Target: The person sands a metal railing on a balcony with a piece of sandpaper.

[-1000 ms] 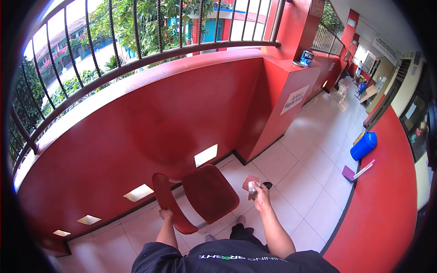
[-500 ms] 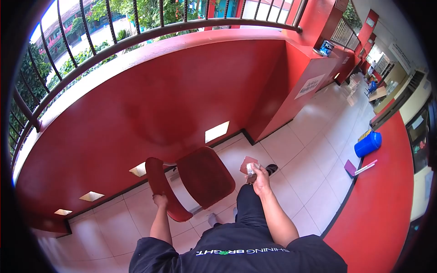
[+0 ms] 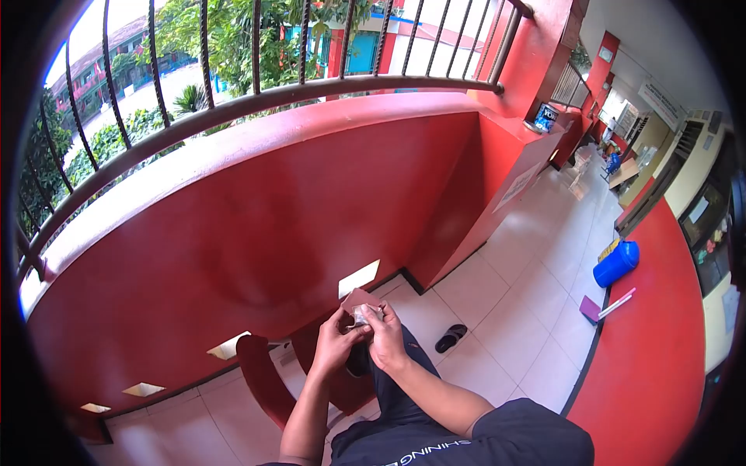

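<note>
Both hands meet above the red padded chair (image 3: 264,379). My right hand (image 3: 386,342) is closed around a small whitish, crumpled-looking piece (image 3: 361,314) and a flat reddish-brown sheet (image 3: 360,298) that sticks out beyond the fingers. My left hand (image 3: 334,342) has its fingers closed at the left edge of the same sheet and touches the whitish piece. What exactly the whitish piece is cannot be made out. Below, the forearms and hands partly hide the chair's seat, while its backrest stands to the left.
A red wall (image 3: 256,233) with metal railing (image 3: 303,92) runs ahead. A tin can (image 3: 545,117) sits on the ledge. On the tiled floor lies a dark sandal (image 3: 451,338). To the right are a blue bin (image 3: 616,264) and a purple dustpan (image 3: 590,309).
My left hand has let go of the chair's backrest and come over to the sheet. My right hand has moved left with the sheet, and the view has tilted up.
</note>
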The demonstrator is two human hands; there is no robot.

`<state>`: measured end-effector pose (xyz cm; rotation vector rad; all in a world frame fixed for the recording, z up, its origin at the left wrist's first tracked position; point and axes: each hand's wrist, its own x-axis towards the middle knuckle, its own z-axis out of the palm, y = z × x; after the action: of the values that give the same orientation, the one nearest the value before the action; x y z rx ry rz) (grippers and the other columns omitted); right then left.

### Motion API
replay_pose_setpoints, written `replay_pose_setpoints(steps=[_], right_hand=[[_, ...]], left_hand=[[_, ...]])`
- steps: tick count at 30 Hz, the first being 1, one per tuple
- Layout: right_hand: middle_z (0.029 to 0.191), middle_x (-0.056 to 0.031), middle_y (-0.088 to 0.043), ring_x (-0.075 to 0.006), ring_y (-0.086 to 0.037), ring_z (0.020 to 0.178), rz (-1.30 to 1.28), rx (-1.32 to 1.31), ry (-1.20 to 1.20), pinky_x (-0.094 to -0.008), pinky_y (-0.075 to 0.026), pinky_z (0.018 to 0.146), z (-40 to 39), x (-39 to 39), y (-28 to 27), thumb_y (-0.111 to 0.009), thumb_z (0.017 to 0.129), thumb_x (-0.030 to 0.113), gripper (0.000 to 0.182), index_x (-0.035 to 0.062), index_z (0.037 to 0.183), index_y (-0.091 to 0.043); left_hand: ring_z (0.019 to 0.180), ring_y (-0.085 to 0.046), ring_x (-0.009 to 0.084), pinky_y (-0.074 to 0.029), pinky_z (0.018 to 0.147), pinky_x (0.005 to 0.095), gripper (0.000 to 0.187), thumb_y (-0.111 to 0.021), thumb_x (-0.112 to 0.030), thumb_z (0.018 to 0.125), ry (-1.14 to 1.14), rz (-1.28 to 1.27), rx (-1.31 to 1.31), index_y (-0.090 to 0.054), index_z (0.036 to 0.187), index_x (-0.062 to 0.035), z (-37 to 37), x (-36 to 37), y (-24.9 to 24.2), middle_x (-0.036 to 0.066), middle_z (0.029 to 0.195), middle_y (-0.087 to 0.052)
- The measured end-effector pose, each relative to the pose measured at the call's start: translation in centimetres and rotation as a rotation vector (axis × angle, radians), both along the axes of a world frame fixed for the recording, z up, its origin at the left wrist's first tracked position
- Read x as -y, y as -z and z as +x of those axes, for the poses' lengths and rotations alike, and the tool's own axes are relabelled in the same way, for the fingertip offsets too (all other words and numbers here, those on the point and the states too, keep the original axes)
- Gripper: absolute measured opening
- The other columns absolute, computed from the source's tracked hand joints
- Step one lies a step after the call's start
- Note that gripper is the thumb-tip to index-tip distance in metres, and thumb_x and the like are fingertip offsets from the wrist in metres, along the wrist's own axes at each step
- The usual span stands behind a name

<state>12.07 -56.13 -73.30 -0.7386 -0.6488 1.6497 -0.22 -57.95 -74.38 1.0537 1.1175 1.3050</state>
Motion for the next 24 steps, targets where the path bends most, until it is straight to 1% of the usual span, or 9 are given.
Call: replay_pose_setpoints(steps=[2, 6, 9, 13, 15, 17, 21, 22, 24], right_hand=[[0.106, -0.0036, -0.07, -0.0133, -0.068, 0.092, 0.044, -0.093, -0.007, -0.0267, -0.056, 0.075, -1.6, -3.8, -1.5, -0.065, 0.099, 0.007, 0.012, 0.0098, 0.111, -0.063], [0.106, -0.0037, -0.07, -0.0134, -0.068, 0.094, 0.247, -0.156, 0.033, -0.0293, -0.055, 0.083, -4.7, -12.8, -11.0, -0.065, 0.099, 0.007, 0.009, 0.0096, 0.107, -0.062], [0.1, -0.0052, -0.07, -0.0122, -0.067, 0.095, 0.485, -0.296, 0.17, -0.0307, -0.053, 0.091, -5.6, -21.1, -24.0, -0.063, 0.099, 0.008, 0.004, 0.0081, 0.102, -0.062], [0.11, -0.0135, -0.073, -0.0244, -0.064, 0.121, 0.775, -0.384, 0.054, -0.0389, -0.045, 0.111, -2.9, -32.0, -40.0, -0.058, 0.097, 0.01, 0.027, 0.0001, 0.121, -0.062], [0.116, -0.0165, -0.073, -0.0274, -0.067, 0.116, 0.617, -0.5, 0.244, -0.0479, -0.039, 0.12, -2.6, -35.6, -46.2, -0.057, 0.097, 0.013, 0.034, -0.0032, 0.127, -0.06], [0.118, -0.0118, -0.069, -0.0263, -0.066, 0.117, 0.572, -0.521, 0.232, -0.0424, -0.045, 0.116, -0.2, -39.2, -51.5, -0.058, 0.098, 0.011, 0.027, -0.0007, 0.122, -0.059], [0.11, -0.0083, -0.068, -0.0158, -0.065, 0.101, 0.785, 0.087, 0.84, -0.029, -0.05, 0.088, 3.2, -50.1, -59.9, -0.064, 0.101, 0.017, 0.024, -0.0014, 0.116, -0.063], [0.106, -0.0115, -0.071, -0.0174, -0.068, 0.1, 0.77, 0.408, 1.034, -0.0319, -0.051, 0.088, 4.1, -52.6, -62.2, -0.064, 0.101, 0.016, 0.027, -0.0059, 0.116, -0.065], [0.109, -0.0165, -0.075, -0.0223, -0.073, 0.095, 0.954, 0.513, 1.099, -0.0366, -0.055, 0.083, 5.7, -58.4, -65.3, -0.066, 0.099, 0.013, 0.028, -0.0064, 0.118, -0.066]], left_hand=[[0.075, -0.073, 0.017, -0.055, 0.067, 0.033, 0.025, -0.068, -0.002, 0.089, -0.173, 0.16, -0.377, -0.067, 0.113, 0.0052, -1.2, -2.7, -4.4, 0.018, 0.08, -0.073], [0.077, -0.072, 0.0403, -0.055, 0.062, 0.0426, 0.022, -0.068, 0.0, 0.087, -0.241, 0.414, -0.616, -0.066, 0.109, 0.003, -3.9, -11.6, -14.8, 0.024, 0.082, -0.071], [0.077, -0.073, 0.0356, -0.059, 0.065, 0.0425, 0.02, -0.073, -0.005, 0.085, -0.315, 0.765, -0.814, -0.071, 0.105, -0.003, -4.6, -21.5, -26.5, 0.018, 0.089, -0.074], [0.093, -0.075, 0.0308, -0.061, 0.079, 0.039, 0.011, -0.073, -0.006, 0.085, -0.311, 1.086, -0.91, -0.073, 0.095, -0.0038, -6.4, -32.3, -42.9, 0.014, 0.108, -0.075], [0.098, -0.074, 0.0322, -0.061, 0.084, 0.0401, 0.003, -0.07, -0.003, 0.085, -0.537, 1.377, -0.979, -0.071, 0.088, -0.0011, -8.1, -35.7, -49.8, 0.015, 0.109, -0.075], [0.098, -0.073, 0.0337, -0.06, 0.086, 0.0404, 0.008, -0.068, -0.003, 0.085, -0.803, 1.446, -1.033, -0.067, 0.078, 0.0005, -10.9, -37.1, -55.8, 0.015, 0.11, -0.075], [0.096, -0.07, 0.0333, -0.056, 0.089, 0.0435, 0.019, -0.065, -0.008, 0.091, -1.19, 1.541, -1.198, -0.059, 0.074, -0.0007, -14.4, -36.5, -66.3, 0.014, 0.107, -0.075], [0.096, -0.069, 0.0323, -0.054, 0.089, 0.0459, 0.019, -0.064, -0.009, 0.093, -1.178, 1.483, -1.302, -0.058, 0.077, -0.0015, -15.0, -36.0, -68.8, 0.015, 0.106, -0.075], [0.093, -0.07, 0.0333, -0.054, 0.086, 0.0456, 0.016, -0.064, -0.01, 0.094, -1.159, 1.371, -1.475, -0.059, 0.082, -0.0012, -14.8, -36.1, -73.2, 0.015, 0.103, -0.074]])
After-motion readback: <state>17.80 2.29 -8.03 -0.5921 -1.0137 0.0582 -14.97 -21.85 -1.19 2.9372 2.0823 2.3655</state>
